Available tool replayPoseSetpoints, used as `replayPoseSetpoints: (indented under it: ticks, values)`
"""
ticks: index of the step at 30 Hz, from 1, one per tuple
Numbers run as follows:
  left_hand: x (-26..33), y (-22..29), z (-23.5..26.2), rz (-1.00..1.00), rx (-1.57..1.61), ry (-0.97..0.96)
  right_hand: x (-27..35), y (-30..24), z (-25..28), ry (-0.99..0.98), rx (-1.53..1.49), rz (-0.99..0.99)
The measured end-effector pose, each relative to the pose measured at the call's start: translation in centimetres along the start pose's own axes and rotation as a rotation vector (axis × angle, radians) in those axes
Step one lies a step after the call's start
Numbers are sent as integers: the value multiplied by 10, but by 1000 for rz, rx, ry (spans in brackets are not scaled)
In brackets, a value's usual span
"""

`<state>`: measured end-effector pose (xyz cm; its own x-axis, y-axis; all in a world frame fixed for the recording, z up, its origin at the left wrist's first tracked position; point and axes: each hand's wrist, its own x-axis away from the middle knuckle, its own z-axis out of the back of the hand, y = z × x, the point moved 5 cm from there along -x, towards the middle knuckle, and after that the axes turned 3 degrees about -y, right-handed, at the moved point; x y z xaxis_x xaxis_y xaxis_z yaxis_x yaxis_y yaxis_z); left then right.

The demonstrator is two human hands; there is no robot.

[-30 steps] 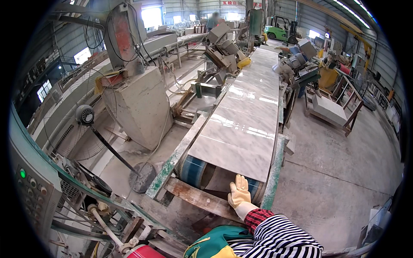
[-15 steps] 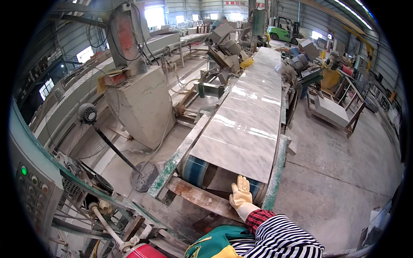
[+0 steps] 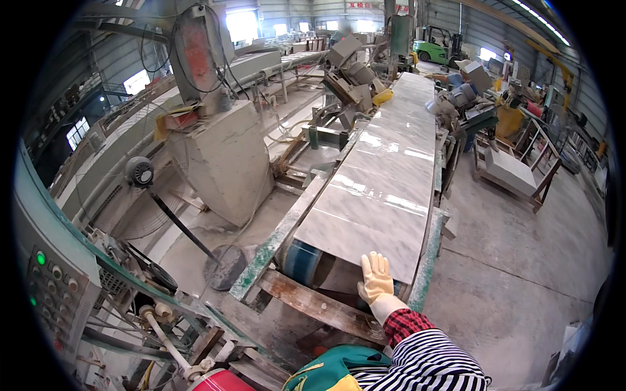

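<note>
My right hand (image 3: 376,281), in a pale cream rubber glove, lies palm down with fingers stretched out. Its fingertips overlap the near edge of a glossy white-grey stone slab (image 3: 372,225); whether they press on it or hover just above, I cannot tell. Further slabs form a row behind it along a roller conveyor with green-edged rails (image 3: 427,274). Blue rollers (image 3: 302,262) show under the slab's near end. A rusty crossbar (image 3: 319,306) runs just in front of my hand. My left hand is out of view.
At left are a control panel (image 3: 62,287) with a lit green button and a standing fan (image 3: 140,173) on a heavy round base. Motor-driven machine heads (image 3: 460,96) flank the conveyor farther on. A green forklift (image 3: 433,49) stands at the back; a block on a frame (image 3: 508,171) sits at right.
My right hand has moved forward, its fingertips going from the slab's near edge to over its surface. The whole scene has shifted slightly to the right. A second green light now shows on the panel.
</note>
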<state>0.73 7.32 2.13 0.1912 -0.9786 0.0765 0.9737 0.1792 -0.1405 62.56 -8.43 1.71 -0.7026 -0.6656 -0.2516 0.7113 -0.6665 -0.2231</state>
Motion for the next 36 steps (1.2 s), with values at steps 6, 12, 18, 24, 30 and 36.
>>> replayPoseSetpoints:
  ticks: [6, 12, 18, 24, 30, 36]
  values:
    - [4, 1, 4, 19, -10, -5, -42, 30, -39, -113, 182, -69]
    - [15, -3, 9, 60, -21, -9, -54, 23, -49, -243, 235, -172]
    - [19, -5, 3, 61, -64, 32, -56, 32, -58, -301, 295, -168]
    - [18, -5, 9, 73, 35, 26, -64, 24, -19, -312, 69, -138]
    - [9, -10, 1, 66, 65, 39, -95, 32, 42, -612, -220, -346]
    - [10, -30, -7, 119, 179, 17, -126, 51, 67, -566, -207, -222]
